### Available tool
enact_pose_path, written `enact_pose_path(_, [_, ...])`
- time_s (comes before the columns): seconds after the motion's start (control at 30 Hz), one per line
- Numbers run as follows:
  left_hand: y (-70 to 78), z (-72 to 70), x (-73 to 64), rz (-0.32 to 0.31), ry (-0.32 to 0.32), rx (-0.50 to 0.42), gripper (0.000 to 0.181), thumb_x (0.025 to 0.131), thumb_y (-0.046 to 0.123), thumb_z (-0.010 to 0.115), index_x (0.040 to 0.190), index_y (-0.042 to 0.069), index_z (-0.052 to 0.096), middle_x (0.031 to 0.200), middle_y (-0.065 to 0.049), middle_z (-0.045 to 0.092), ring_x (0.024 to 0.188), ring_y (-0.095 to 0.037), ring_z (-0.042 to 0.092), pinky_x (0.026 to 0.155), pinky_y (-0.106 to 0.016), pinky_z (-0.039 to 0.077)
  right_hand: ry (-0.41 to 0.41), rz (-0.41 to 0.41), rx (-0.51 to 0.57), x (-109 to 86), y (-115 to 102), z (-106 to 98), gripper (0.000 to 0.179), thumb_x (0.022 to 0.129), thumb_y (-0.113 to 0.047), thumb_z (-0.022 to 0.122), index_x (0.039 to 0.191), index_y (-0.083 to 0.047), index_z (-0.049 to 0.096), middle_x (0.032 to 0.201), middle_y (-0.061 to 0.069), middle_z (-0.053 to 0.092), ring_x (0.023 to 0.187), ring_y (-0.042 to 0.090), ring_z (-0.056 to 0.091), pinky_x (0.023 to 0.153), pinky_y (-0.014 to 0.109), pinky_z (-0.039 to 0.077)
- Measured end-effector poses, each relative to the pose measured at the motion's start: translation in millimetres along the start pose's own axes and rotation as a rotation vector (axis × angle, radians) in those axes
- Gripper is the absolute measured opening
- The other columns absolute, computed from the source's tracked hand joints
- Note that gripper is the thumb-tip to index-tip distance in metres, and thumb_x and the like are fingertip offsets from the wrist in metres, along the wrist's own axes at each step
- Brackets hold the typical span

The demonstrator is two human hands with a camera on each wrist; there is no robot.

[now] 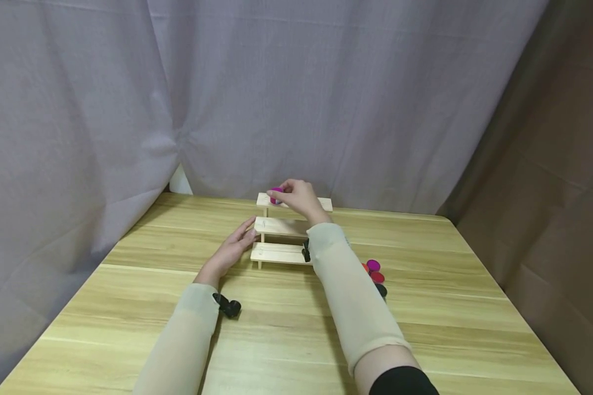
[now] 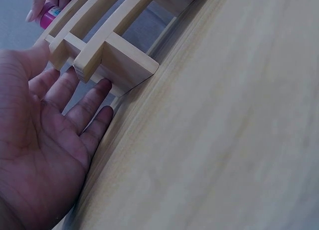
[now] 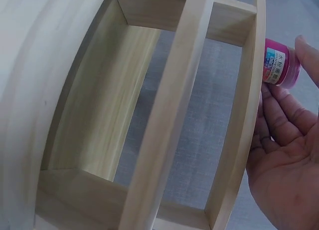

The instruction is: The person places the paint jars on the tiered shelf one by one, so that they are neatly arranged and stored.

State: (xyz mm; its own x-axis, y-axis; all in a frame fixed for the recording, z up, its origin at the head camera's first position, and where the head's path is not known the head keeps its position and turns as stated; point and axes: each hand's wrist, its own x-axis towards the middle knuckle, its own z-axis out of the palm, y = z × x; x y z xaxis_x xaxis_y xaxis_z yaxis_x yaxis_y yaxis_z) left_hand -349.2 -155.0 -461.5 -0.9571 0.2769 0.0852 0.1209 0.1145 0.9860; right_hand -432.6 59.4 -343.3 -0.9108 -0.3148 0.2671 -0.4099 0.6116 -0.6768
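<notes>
A small magenta paint jar (image 3: 279, 63) with a printed label stands at the top step of a three-step wooden rack (image 1: 279, 226). My right hand (image 1: 302, 198) reaches over the rack and pinches this jar between thumb and fingers, near the top step's left end. At the rack's left side is my left hand (image 1: 233, 249), its fingers extended. In the left wrist view, the left fingertips (image 2: 103, 85) touch the rack's end pieces, palm toward the camera.
Several jars with purple (image 1: 373, 265), red (image 1: 377, 277), orange and black (image 1: 381, 290) lids stand on the wooden table (image 1: 454, 323), right of the rack and partly behind the right forearm. A grey curtain (image 1: 277, 99) hangs behind the table.
</notes>
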Motion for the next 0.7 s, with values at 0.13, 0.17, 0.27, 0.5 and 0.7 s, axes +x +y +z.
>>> enact_pose_path(0.13, [0.6,0.0,-0.8,-0.012,0.005,0.0,0.06,0.106,0.045,0.046,0.161,0.034,0.022,0.161,-0.014,0.033,0.142,-0.033,0.041,0.121,-0.052,0.022,0.001,0.001,-0.016,0.3,0.9,1.6,0.052,0.088,-0.056,0.072,0.109,-0.009,0.07,0.097,0.003,0.071,0.089,0.02,0.065,0.084,0.037,0.056])
enact_pose_path(0.17, [0.6,0.1,-0.9,-0.014,0.006,-0.001,0.06,0.106,0.044,0.046,0.161,0.034,0.022,0.161,-0.014,0.032,0.142,-0.033,0.041,0.122,-0.052,0.022,-0.002,0.003,-0.015,0.1,0.9,1.6,0.052,0.088,-0.056,0.072,0.109,-0.009,0.07,0.098,0.003,0.071,0.09,0.021,0.065,0.084,0.038,0.056])
enact_pose_path(0.27, [0.7,0.1,-1.3,-0.014,0.006,-0.001,0.061,0.107,0.044,0.045,0.161,0.032,0.02,0.161,-0.014,0.033,0.142,-0.033,0.041,0.122,-0.051,0.023,-0.019,0.013,-0.013,-0.5,0.8,0.8,0.053,0.088,-0.057,0.071,0.11,-0.01,0.069,0.1,0.003,0.071,0.093,0.02,0.066,0.088,0.039,0.055])
enact_pose_path(0.5, [0.1,2.0,-1.2,-0.001,0.005,-0.018,0.061,0.107,0.043,0.045,0.162,0.03,0.021,0.16,-0.014,0.034,0.142,-0.033,0.04,0.12,-0.047,0.027,-0.048,0.027,-0.006,-2.9,0.0,-3.7,0.055,0.089,-0.057,0.07,0.116,-0.009,0.068,0.111,0.006,0.072,0.103,0.023,0.066,0.096,0.041,0.053])
enact_pose_path(0.7, [-1.2,2.5,-1.3,-0.001,0.004,-0.024,0.06,0.107,0.043,0.045,0.161,0.03,0.022,0.161,-0.015,0.032,0.143,-0.034,0.039,0.121,-0.048,0.026,-0.043,0.011,0.019,-6.0,0.8,-8.2,0.054,0.089,-0.054,0.071,0.118,-0.009,0.067,0.115,0.008,0.071,0.109,0.025,0.064,0.099,0.042,0.052])
